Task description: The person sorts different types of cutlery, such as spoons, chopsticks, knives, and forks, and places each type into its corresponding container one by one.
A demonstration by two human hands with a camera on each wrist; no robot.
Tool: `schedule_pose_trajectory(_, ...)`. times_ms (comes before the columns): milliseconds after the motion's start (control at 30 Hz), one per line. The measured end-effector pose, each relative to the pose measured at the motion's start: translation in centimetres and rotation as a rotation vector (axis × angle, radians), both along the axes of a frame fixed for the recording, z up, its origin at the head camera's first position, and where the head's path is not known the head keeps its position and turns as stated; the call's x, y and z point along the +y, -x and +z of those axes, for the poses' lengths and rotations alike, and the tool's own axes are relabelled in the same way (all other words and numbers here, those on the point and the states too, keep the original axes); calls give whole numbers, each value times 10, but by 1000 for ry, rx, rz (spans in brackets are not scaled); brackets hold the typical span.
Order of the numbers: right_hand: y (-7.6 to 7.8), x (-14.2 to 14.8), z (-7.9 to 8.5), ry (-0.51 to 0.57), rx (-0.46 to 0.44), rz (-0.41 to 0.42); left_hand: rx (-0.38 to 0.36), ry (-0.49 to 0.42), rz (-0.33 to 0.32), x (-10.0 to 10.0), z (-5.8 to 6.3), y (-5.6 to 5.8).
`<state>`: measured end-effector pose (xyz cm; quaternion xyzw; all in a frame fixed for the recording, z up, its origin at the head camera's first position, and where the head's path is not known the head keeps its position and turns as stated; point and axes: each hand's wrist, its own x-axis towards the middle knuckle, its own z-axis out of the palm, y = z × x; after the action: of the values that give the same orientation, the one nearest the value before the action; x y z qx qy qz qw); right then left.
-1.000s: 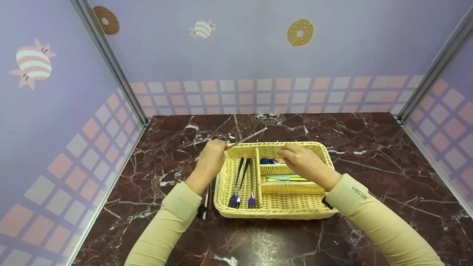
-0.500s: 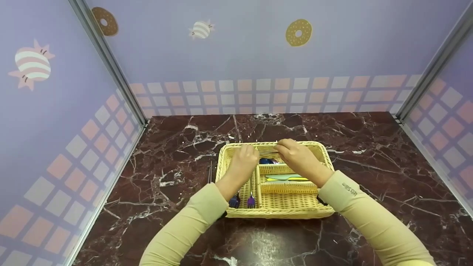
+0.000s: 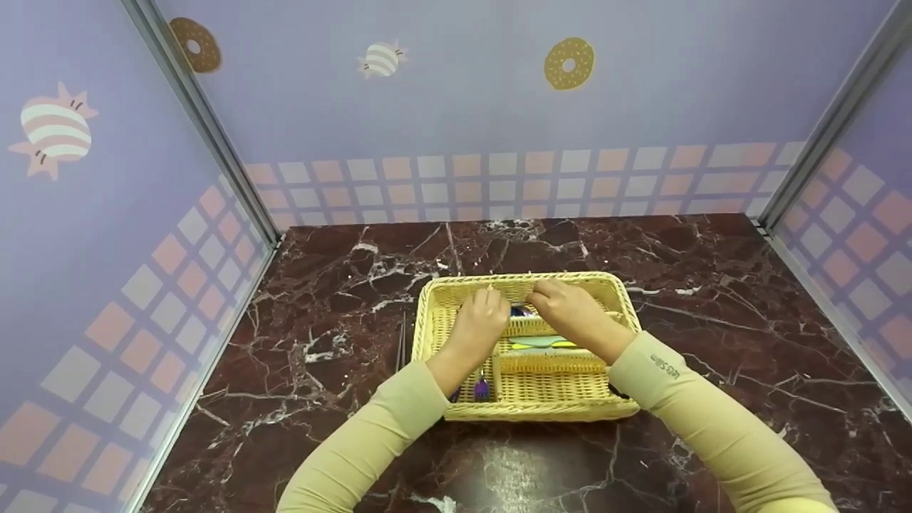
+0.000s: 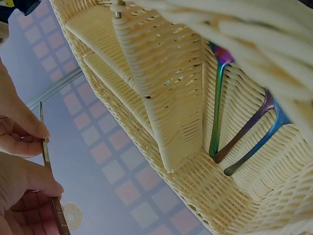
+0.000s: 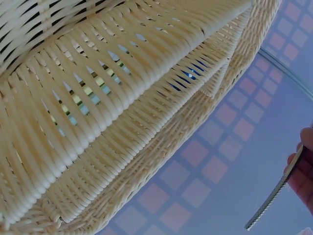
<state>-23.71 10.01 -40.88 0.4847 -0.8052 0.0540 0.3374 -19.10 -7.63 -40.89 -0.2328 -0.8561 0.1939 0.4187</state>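
Over the back of a wicker cutlery basket [image 3: 541,412], my left hand [image 3: 479,320] and right hand [image 3: 570,313] are close together. In the left wrist view both hands pinch one thin brown chopstick [image 4: 46,156] with small lettering. Its ridged metallic end [image 5: 266,205] sticks out from my right fingers [image 5: 305,169] in the right wrist view. Below my left hand, a purple fork [image 3: 482,389] lies in the long left compartment; its neighbours are mostly hidden by the arm. Blue-green and brown fork handles [image 4: 259,142] show in the left wrist view.
Pale green and yellow knives [image 3: 541,343] lie in the basket's middle right compartment, and a blue spoon [image 3: 522,311] in the one behind. Dark chopsticks [image 3: 401,342] lie on the marbled table [image 3: 335,285] left of the basket. Patterned panels [image 3: 399,107] enclose the table's back and sides.
My left hand has moved right with the chopstick, from the basket's back left corner to beside my right hand. The right hand has shifted slightly left and now pinches the chopstick too.
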Motion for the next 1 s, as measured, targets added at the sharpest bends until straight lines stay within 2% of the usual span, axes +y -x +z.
schedule_pose_trajectory(200, -2, -1, 1, -26, -18, -46, -45, -54, -30, -2, 1, 0)
schedule_pose_trajectory(300, -4, 3, 3, -47, -67, -71, -100, -134, -92, -7, 5, -3)
schedule_pose_trajectory(433, -7, 14, 4, -97, -239, -95, -134, -299, -212, -19, 13, -7)
schedule_pose_trajectory(533, -8, 25, 5, -165, -408, -91, -144, -398, -245, -33, 14, -7)
schedule_pose_trajectory(667, -8, 38, 4, -280, -614, -47, -165, -455, -202, -55, 5, -6)
schedule_pose_trajectory(833, -8, 44, 2, -443, -851, -18, -189, -460, -128, -75, -11, -7)
schedule_pose_trajectory(1000, -10, 40, 0, -589, -991, -30, -195, -467, -112, -87, -19, -7)
